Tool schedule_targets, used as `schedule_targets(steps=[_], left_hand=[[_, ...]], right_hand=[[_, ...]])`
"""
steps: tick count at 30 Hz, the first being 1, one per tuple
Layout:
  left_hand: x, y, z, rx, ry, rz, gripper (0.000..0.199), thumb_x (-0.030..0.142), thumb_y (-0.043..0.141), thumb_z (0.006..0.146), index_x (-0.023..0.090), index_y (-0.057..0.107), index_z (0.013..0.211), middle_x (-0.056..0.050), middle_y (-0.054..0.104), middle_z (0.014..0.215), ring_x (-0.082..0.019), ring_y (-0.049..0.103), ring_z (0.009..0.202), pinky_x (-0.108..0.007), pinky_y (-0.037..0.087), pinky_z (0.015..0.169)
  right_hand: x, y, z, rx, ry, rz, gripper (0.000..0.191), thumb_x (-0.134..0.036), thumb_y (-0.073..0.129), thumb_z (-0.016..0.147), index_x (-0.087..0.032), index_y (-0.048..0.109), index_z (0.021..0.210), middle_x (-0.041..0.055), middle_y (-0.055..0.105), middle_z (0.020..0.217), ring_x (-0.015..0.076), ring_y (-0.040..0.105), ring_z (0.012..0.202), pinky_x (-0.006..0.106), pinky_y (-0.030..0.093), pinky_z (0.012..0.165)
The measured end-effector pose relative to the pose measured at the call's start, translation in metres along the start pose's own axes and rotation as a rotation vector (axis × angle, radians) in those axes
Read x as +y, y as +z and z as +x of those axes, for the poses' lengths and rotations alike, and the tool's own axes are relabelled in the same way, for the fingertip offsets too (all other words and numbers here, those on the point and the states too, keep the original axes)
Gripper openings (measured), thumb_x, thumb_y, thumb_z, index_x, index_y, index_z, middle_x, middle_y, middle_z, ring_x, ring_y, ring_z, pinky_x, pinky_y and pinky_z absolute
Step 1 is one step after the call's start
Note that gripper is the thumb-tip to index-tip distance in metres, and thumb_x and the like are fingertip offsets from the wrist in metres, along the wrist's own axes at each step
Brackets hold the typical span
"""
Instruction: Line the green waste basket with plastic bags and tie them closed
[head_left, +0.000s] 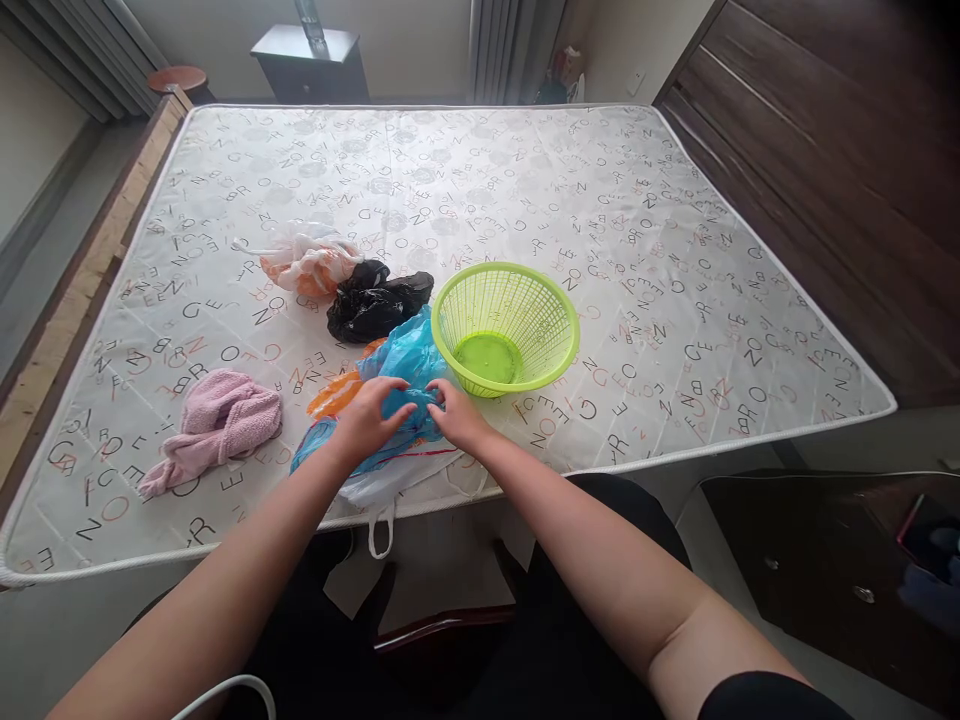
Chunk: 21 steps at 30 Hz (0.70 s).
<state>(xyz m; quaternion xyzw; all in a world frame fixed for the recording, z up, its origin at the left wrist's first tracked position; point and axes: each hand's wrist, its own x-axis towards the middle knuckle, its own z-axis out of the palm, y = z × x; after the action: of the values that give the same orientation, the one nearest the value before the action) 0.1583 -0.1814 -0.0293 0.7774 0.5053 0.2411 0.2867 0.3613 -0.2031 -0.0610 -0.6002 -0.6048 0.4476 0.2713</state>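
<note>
**Left hand and right hand close together over a blue bag**

Thumb and forefinger curve apart on each hand, the left pair wider than the right. The fingertips are at the blue plastic; whether any fold is pinched between them, or under the hidden fingers, I cannot tell.

The blue bag lies crumpled near the close edge of the mattress, just beside the basket. It should handle as light, limp and slippery, creasing easily and tearing if yanked; a gathered fold between thumb and forefinger would be the surest hold.

Around it, counted: 1 orange piece of plastic at its left; 1 white bag beneath, 1 handle loop hanging over the edge; 1 black plastic bundle beyond, perhaps more than 1 bag; and 1 white-and-orange bundle farther off. There is 1 green basket, upright, with nothing visible inside, and 1 pink cloth well left of the hands. Past the mattress stands 1 nightstand.
</note>
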Motion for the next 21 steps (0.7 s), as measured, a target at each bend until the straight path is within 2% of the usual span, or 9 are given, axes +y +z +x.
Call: schedule_targets(steps=[2,4,6,9,11,14,18,21], left_hand=[[0.000,0.007,-0.003,-0.139,0.059,-0.003,0.040,0.046,0.075,0.084,0.025,0.068,0.118,-0.010,0.069,0.125,-0.029,0.060,0.125,-0.047,0.044,0.113],[-0.003,0.014,-0.004,-0.228,0.050,0.024,0.044,0.045,0.080,0.079,0.026,0.070,0.117,-0.011,0.069,0.129,-0.031,0.057,0.131,-0.050,0.039,0.116],[-0.009,0.019,-0.005,-0.258,0.002,0.056,0.033,0.040,0.079,0.080,0.027,0.072,0.110,-0.010,0.071,0.126,-0.031,0.058,0.130,-0.051,0.037,0.117],[-0.014,0.020,-0.004,-0.227,-0.035,0.049,0.010,0.033,0.067,0.089,0.026,0.072,0.093,-0.008,0.076,0.111,-0.027,0.067,0.112,-0.044,0.046,0.108],[-0.014,0.018,-0.003,-0.185,-0.063,0.029,0.012,0.033,0.061,0.093,0.025,0.070,0.090,-0.007,0.076,0.101,-0.025,0.069,0.099,-0.039,0.052,0.096],[-0.010,0.014,-0.001,-0.128,-0.131,0.035,0.014,0.034,0.058,0.094,0.023,0.067,0.091,-0.006,0.073,0.093,-0.024,0.068,0.090,-0.035,0.053,0.084],[-0.008,0.011,0.000,-0.072,-0.184,0.043,0.019,0.037,0.053,0.096,0.022,0.064,0.096,-0.005,0.071,0.094,-0.023,0.066,0.089,-0.033,0.050,0.081],[-0.007,0.009,0.000,-0.033,-0.221,0.036,0.021,0.040,0.052,0.097,0.022,0.063,0.096,-0.004,0.070,0.092,-0.022,0.064,0.086,-0.032,0.048,0.079]], right_hand=[[0.001,0.001,0.001,0.024,-0.004,0.014,0.035,-0.023,0.059,0.089,-0.021,0.061,0.124,0.0021,0.063,0.097,0.0199,0.062,0.092,0.035,0.050,0.088],[0.001,0.003,0.001,0.032,-0.004,0.020,0.035,-0.023,0.059,0.089,-0.021,0.061,0.124,0.0021,0.063,0.097,0.0195,0.062,0.092,0.036,0.050,0.089],[0.001,0.003,0.001,0.027,0.000,0.023,0.035,-0.024,0.059,0.089,-0.021,0.061,0.124,0.0021,0.063,0.097,0.0192,0.062,0.089,0.036,0.050,0.089],[-0.002,0.001,0.000,0.029,0.000,0.021,0.036,-0.025,0.059,0.089,-0.021,0.061,0.125,0.0027,0.064,0.097,0.0199,0.062,0.088,0.037,0.051,0.089],[-0.003,0.000,-0.001,0.049,-0.008,0.023,0.037,-0.026,0.059,0.090,-0.021,0.061,0.126,0.0040,0.064,0.100,0.0206,0.063,0.091,0.038,0.050,0.091],[-0.005,0.000,-0.003,0.083,-0.021,0.068,0.035,-0.027,0.057,0.092,-0.021,0.061,0.127,0.0056,0.066,0.106,0.0205,0.064,0.093,0.038,0.051,0.092],[-0.006,0.001,-0.002,0.112,-0.032,0.138,0.031,-0.032,0.055,0.095,-0.021,0.061,0.124,0.0061,0.068,0.107,0.0212,0.065,0.096,0.037,0.051,0.091],[-0.005,0.001,-0.001,0.135,-0.001,0.107,0.024,-0.025,0.048,0.097,-0.020,0.065,0.113,0.0067,0.070,0.109,0.0225,0.064,0.103,0.037,0.048,0.094]])
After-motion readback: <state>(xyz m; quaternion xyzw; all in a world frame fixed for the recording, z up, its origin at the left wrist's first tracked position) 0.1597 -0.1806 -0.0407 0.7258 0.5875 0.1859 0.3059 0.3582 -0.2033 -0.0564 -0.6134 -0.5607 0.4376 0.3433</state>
